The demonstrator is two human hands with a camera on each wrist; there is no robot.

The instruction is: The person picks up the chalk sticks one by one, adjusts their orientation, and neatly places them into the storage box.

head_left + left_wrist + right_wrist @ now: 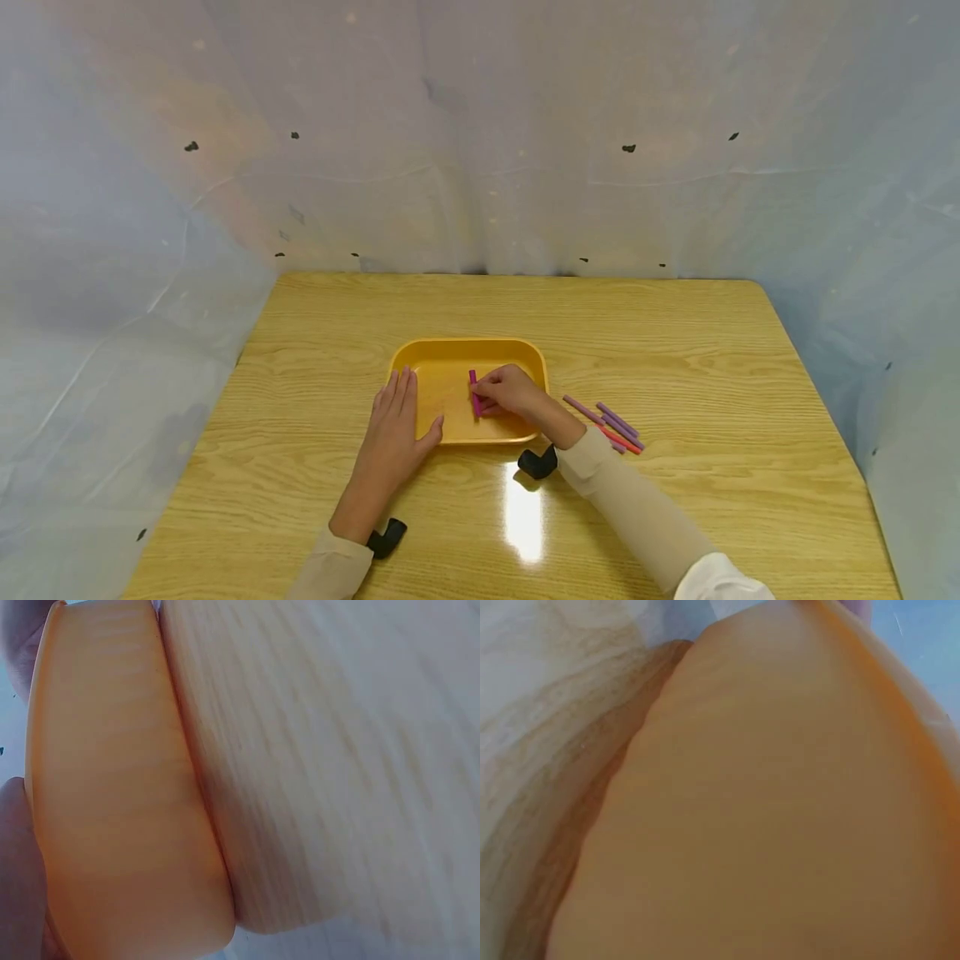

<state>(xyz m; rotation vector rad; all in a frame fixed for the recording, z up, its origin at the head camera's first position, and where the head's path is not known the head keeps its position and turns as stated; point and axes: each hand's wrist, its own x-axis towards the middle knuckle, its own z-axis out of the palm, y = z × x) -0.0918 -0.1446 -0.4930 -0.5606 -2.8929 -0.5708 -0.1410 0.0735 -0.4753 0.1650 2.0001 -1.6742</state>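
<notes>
A yellow-orange tray [442, 343] with rounded corners sits on the wooden table. Over its left rim lies my left hand [395, 427], fingers straight and pointing away, thumb spread along the near side. Inside the tray, my right hand [510, 390] pinches a thin magenta stick [474, 386] between thumb and fingertips. A second pinkish stick [491, 410] shows partly under that hand. The left wrist view has the tray's outer wall [120, 780] close up, with parts of the hand at its rim. In the right wrist view the tray wall [757, 795] fills most of the picture.
Right of the tray, several purple and red-pink sticks [618, 429] lie in a loose pile beside the right sleeve [622, 492]. Black wrist-worn pieces show at the right wrist [537, 463] and left wrist [387, 538]. Pale sheeting [480, 167] hangs behind the table [675, 333].
</notes>
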